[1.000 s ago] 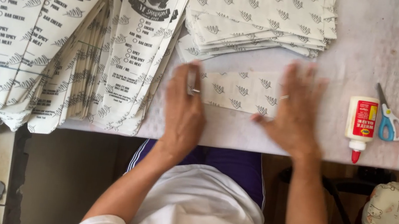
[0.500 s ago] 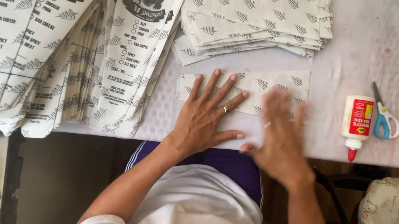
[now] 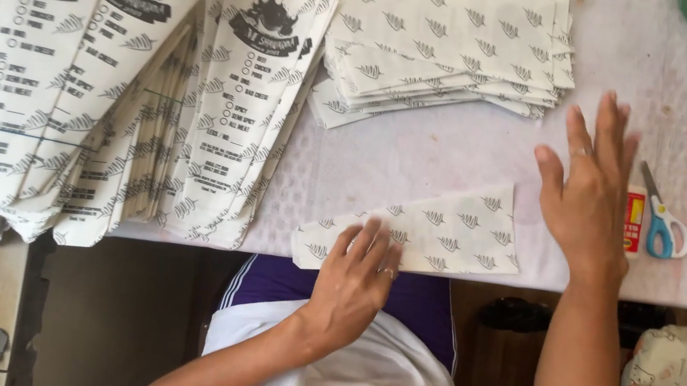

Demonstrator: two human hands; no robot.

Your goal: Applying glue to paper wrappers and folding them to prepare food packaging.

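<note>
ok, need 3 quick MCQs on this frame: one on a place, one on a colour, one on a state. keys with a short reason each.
1. Where do the scissors lie?
A. right of the right hand
B. on the printed bags
C. under the left hand

2. What colour are the scissor handles?
A. red
B. blue
C. black

3. What is the left hand doing?
A. hanging off the table
B. gripping the glue bottle
C. pressing flat on the folded paper piece

Key:
1 A: they lie on the tablecloth just beyond the right hand.
2 B: both loops are blue.
3 C: its fingers lie spread on the piece at the table edge.
</note>
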